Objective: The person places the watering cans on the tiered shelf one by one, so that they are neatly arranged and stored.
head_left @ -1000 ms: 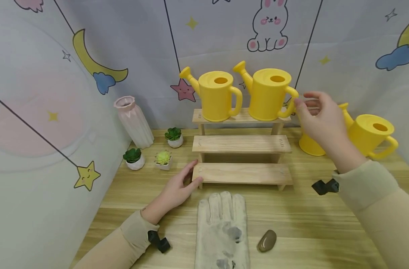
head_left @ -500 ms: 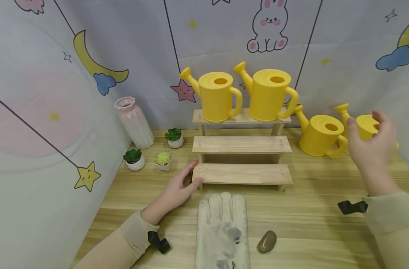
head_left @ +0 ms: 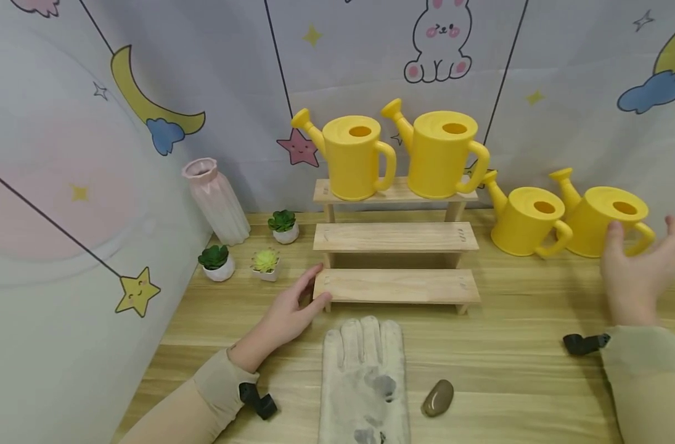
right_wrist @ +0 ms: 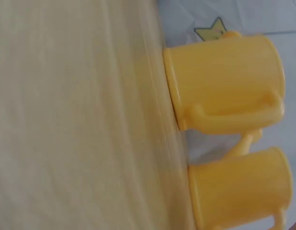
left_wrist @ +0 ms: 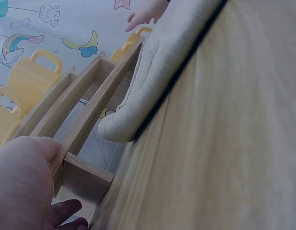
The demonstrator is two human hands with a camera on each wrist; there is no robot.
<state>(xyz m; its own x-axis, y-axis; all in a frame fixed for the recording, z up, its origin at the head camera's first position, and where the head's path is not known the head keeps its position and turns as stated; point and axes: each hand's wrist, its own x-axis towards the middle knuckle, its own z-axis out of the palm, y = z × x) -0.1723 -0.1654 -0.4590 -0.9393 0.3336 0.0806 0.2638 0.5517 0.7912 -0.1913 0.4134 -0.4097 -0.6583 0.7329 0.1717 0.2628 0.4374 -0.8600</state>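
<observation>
My left hand (head_left: 284, 314) holds the left end of the lowest step of a three-tier wooden stand (head_left: 395, 285), thumb at the front edge. In the left wrist view the thumb lies on the board (left_wrist: 97, 103), with fingers below. Two yellow watering cans stand on the top tier, a left one (head_left: 351, 163) and a right one (head_left: 439, 160). On the table to the right are two more, an inner watering can (head_left: 523, 228) and an outer watering can (head_left: 589, 225). My right hand (head_left: 639, 277), thumb and fingers spread, is by the outer can's handle; contact is unclear.
A pale work glove (head_left: 365, 376) lies before the stand, with a brown stone (head_left: 439, 398) on its right. At left are a pink-white vase (head_left: 217, 200) and small potted succulents (head_left: 216, 262). A printed cloth (head_left: 348, 55) hangs behind.
My right hand has left the handle of the top tier's right watering can and moved right and down to the outer can on the table. The left hand stays at the stand.
</observation>
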